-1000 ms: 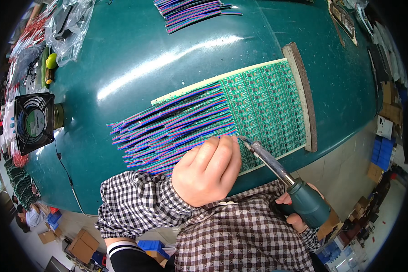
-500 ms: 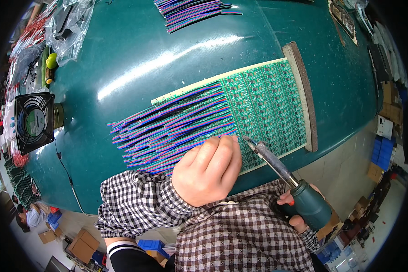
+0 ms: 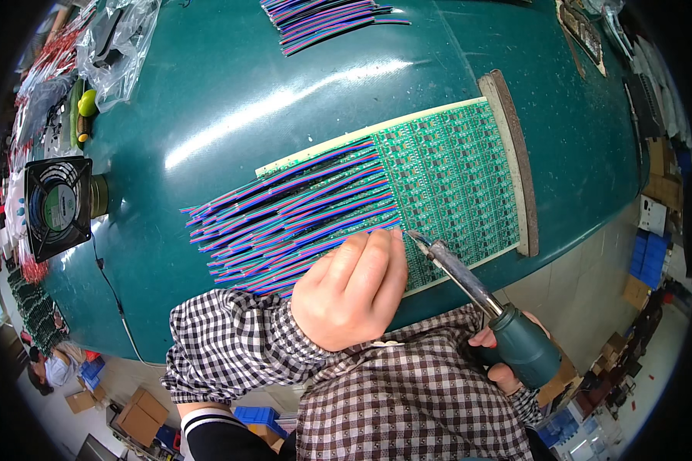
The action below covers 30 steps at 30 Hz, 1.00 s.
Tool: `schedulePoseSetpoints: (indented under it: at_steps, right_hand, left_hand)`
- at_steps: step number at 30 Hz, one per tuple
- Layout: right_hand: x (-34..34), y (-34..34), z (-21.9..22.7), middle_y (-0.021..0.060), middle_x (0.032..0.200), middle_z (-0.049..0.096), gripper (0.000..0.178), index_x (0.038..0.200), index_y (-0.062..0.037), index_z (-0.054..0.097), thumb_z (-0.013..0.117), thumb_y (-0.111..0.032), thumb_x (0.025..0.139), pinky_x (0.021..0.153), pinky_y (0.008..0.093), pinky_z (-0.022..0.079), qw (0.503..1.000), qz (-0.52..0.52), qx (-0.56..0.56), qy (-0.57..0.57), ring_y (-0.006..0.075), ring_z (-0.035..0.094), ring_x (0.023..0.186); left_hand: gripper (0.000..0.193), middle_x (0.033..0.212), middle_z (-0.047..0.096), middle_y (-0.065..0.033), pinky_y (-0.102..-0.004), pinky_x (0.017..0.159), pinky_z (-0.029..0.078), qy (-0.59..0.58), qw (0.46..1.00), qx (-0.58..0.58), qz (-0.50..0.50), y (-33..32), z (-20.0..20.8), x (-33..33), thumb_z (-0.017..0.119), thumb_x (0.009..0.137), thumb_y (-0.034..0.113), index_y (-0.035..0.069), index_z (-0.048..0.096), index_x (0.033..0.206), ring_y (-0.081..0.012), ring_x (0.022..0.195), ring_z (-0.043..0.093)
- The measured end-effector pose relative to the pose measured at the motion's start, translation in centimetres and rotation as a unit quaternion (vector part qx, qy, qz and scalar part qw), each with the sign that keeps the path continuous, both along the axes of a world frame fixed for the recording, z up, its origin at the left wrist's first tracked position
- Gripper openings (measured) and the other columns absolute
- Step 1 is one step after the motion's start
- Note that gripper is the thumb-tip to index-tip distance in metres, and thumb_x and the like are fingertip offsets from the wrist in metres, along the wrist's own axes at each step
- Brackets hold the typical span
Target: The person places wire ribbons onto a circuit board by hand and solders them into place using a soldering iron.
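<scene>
Apparently soldering, the right hand [image 3: 504, 376] grips a green-handled metal soldering iron [image 3: 524, 349] beside the left hand [image 3: 354, 292], seemingly pinching a blue-red striped wire [image 3: 292, 265]; the next contact calls for steadiness.

A glossy green tabletop [image 3: 231, 77] bears a rectangular green circuit-board panel [image 3: 454, 173], a bundle of thin blue, red and black wires [image 3: 323, 24] beyond it, and a square black-framed fan [image 3: 59, 207] at left.
</scene>
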State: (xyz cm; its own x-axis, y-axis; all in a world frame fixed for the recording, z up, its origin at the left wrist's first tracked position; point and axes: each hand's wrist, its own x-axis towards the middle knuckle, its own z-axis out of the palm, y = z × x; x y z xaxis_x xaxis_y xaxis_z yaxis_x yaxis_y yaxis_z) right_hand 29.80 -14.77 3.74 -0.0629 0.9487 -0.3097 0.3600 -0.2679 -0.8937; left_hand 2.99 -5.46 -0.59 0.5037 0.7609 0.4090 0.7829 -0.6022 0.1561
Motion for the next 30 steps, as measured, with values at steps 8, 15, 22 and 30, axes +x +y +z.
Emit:
schedulePoseSetpoints:
  at_steps: [8, 15, 22, 30]
  right_hand:
    - [0.0, 0.02, 0.01, 0.0032, 0.088, 0.076, 0.059, 0.095, -0.0087, 0.078, 0.079, -0.065, 0.077, 0.073, 0.0369, 0.056, 1.0, 0.004, 0.012, -0.016, 0.0238, 0.072, 0.08]
    - [0.02, 0.0, -0.09, 0.0016, 0.087, 0.077, 0.059, 0.094, -0.0102, 0.079, 0.078, -0.067, 0.077, 0.075, 0.0388, 0.056, 1.0, 0.001, 0.001, -0.016, 0.0232, 0.072, 0.082]
    - [-0.04, 0.12, 0.13, 0.0025, 0.088, 0.077, 0.058, 0.094, -0.0099, 0.079, 0.079, -0.065, 0.078, 0.075, 0.0387, 0.056, 1.0, 0.006, 0.009, -0.022, 0.024, 0.072, 0.082]
    - [-0.01, -0.17, -0.36, 0.0036, 0.088, 0.076, 0.059, 0.095, -0.0081, 0.078, 0.079, -0.065, 0.078, 0.071, 0.0368, 0.056, 1.0, 0.002, 0.023, -0.014, 0.0234, 0.072, 0.077]
  left_hand:
    - [0.028, 0.1, 0.067, -0.0096, -0.0265, 0.071, 0.054, 0.001, 1.0, -0.002, 0.001, 0.05, 0.09, 0.08, 0.068, 0.078, 0.009, -0.002, 0.073, 0.103, -0.0202, 0.089, 0.068]
    - [0.027, 0.099, 0.068, -0.0102, -0.025, 0.067, 0.053, 0.008, 1.0, 0.005, 0.008, -0.33, -0.21, 0.41, 0.069, 0.078, 0.007, -0.004, 0.074, 0.102, -0.0198, 0.087, 0.068]
    - [0.026, 0.097, 0.068, -0.0102, -0.0239, 0.065, 0.053, 0.013, 1.0, 0.02, 0.014, -0.32, -0.13, 0.55, 0.07, 0.079, 0.006, -0.005, 0.074, 0.102, -0.0187, 0.085, 0.068]
    - [0.026, 0.097, 0.068, -0.0099, -0.0234, 0.064, 0.053, 0.007, 1.0, 0.018, 0.021, -0.4, -0.22, 0.56, 0.07, 0.079, 0.005, -0.005, 0.074, 0.103, -0.0178, 0.084, 0.068]
